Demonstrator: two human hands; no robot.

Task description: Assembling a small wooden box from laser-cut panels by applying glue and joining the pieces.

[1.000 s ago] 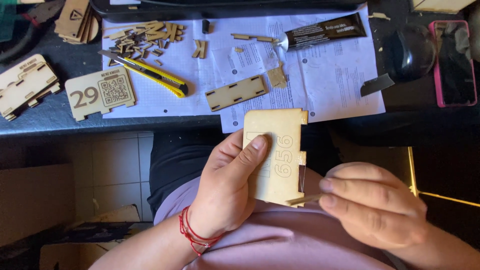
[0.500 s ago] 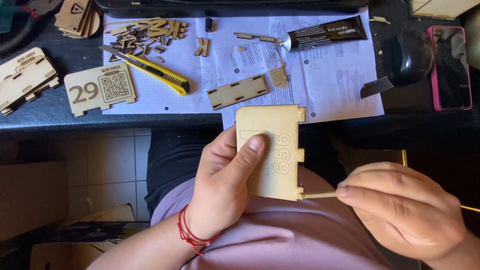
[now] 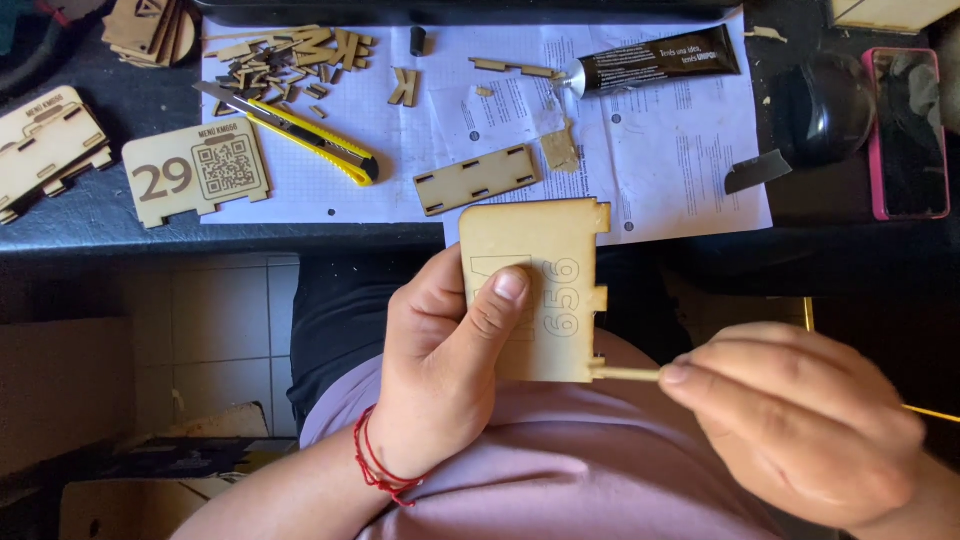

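one wooden panel [image 3: 545, 270], one thin stick [image 3: 625, 374], two hands

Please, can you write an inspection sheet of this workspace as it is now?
Surface: dark desk, white paper sheets on it.
Job's things: wooden panel in left hand; thin stick in right hand, tip at the panel's lower corner.
Clutter: yellow knife, glue tube, wood bits, slotted strip, coded plaque, pink phone.
Grip: both closed on their things.
Cables: nothing seen.
Surroundings: tiled floor, cardboard.
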